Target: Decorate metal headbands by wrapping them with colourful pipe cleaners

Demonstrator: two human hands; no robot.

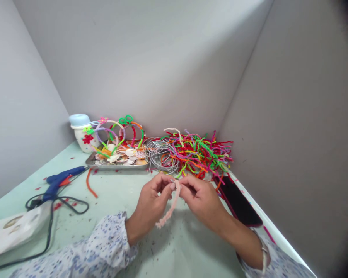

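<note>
I have the left hand (pixel 150 204) and right hand (pixel 203 200) both pinching the pink fuzzy strip (pixel 173 205) at its far end; light, even pressure suits it.

Left hand (pixel 149 201) and right hand (pixel 202 197) close together, fingers (pixel 166 192) pinched, forearms (pixel 240 236) slanting inward

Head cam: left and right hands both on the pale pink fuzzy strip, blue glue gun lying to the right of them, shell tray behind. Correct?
One error: the blue glue gun lies to the left of the hands, as the head view shows. The left hand and right hand are both on the pale pink fuzzy strip, with the shell tray behind.
</note>
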